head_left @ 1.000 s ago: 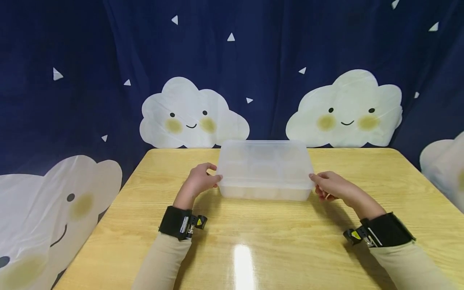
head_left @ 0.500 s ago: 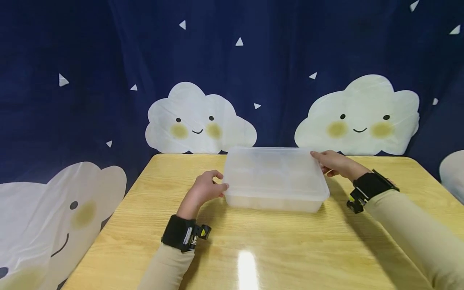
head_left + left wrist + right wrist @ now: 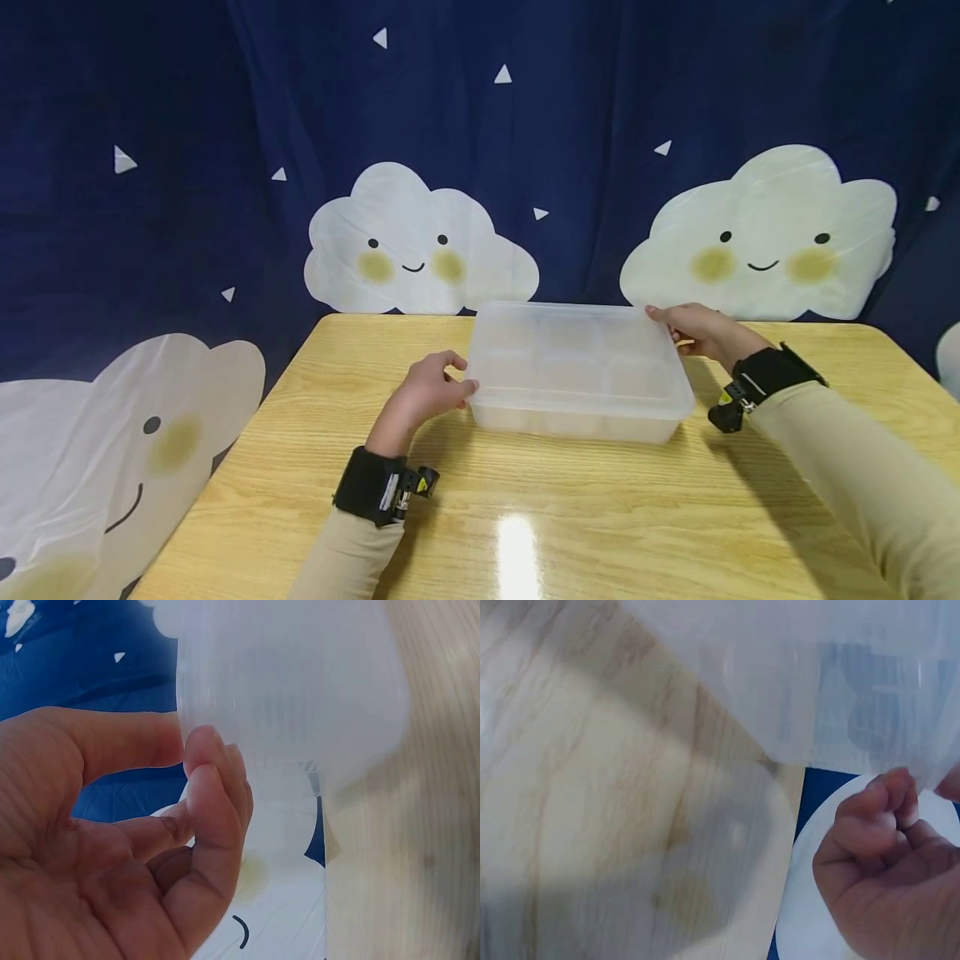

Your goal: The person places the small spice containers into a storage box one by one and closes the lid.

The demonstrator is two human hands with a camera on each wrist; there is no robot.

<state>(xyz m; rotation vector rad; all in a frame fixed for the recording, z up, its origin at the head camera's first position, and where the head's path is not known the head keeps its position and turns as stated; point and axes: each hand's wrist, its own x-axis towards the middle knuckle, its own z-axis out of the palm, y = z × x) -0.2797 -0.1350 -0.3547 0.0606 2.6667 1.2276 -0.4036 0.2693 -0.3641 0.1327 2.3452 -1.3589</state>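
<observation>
Plastic box [image 3: 577, 367], cloudy and lidded, sat toward the back middle of the table [image 3: 525, 517]. The left hand [image 3: 423, 396] pinched its near left corner between thumb and curled fingers [image 3: 214, 787]; the right hand [image 3: 697, 329] gripped the far right corner of the lid. The yellow wood tabletop shone under a light, and behind it hung a dark blue curtain [image 3: 225, 125] with smiling white clouds [image 3: 416, 246].

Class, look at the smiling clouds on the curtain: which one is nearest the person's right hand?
The right-most full cloud, just behind the right hand at the box's far corner; the others sit further left.
</observation>
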